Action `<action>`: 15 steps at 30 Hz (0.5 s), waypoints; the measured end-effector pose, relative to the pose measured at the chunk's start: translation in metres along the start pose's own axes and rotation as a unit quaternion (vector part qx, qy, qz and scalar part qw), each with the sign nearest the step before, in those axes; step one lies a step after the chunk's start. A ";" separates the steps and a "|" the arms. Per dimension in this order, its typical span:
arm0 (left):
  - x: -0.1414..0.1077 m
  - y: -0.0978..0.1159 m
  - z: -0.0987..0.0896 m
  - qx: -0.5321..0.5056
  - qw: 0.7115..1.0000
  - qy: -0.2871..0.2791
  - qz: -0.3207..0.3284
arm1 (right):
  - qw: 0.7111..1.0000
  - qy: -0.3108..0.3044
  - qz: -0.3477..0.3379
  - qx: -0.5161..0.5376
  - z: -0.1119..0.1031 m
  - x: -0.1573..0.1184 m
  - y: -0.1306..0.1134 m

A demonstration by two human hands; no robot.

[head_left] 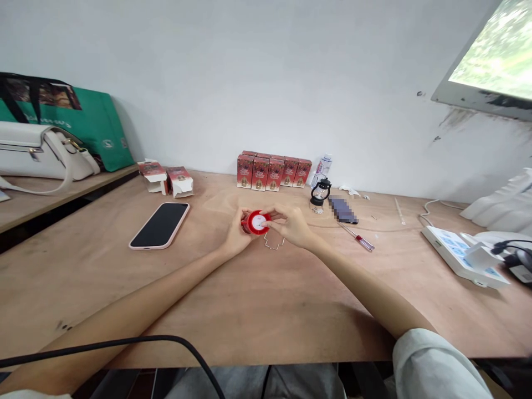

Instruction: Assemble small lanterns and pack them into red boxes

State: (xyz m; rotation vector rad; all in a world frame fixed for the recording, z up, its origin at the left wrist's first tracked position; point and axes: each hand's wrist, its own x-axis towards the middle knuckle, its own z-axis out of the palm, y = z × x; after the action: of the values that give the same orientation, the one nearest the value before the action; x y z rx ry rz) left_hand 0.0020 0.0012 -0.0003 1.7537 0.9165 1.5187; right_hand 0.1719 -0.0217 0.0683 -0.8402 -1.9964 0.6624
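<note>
A round red object [251,229] with a white disc in its end is held above the middle of the wooden table [257,310]. My left hand [238,233] is closed around its left side. From the right, my right hand [288,224] reaches over it, with fingertips pressed on the rim and white disc. A thin bent wire [274,246] lies just below my right hand. Further right stand a small black lantern [320,192] and, nearer, a screwdriver [362,240] with a clear and red handle.
Red boxes [260,173] and a bottle [323,168] line the wall. Two opened boxes [180,182] and a phone [160,225] lie left. At right is a power strip [461,252]. A black cable [166,337] crosses the front edge.
</note>
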 end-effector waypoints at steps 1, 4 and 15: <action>0.000 -0.001 0.000 -0.004 1.000 0.003 -0.002 | 0.999 0.009 -0.021 -0.026 0.001 0.000 0.001; 0.000 -0.002 0.000 -0.006 1.000 0.005 -0.002 | 0.992 0.020 -0.076 -0.098 0.003 -0.001 0.006; 0.000 0.000 0.001 -0.010 1.000 0.011 0.007 | 0.974 0.049 -0.136 -0.176 0.010 -0.004 0.013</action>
State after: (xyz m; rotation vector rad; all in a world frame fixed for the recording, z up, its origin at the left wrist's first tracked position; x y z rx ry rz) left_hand 0.0035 0.0010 -0.0002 1.7354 0.8995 1.5541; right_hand 0.1694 -0.0183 0.0520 -0.7641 -2.1185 0.1094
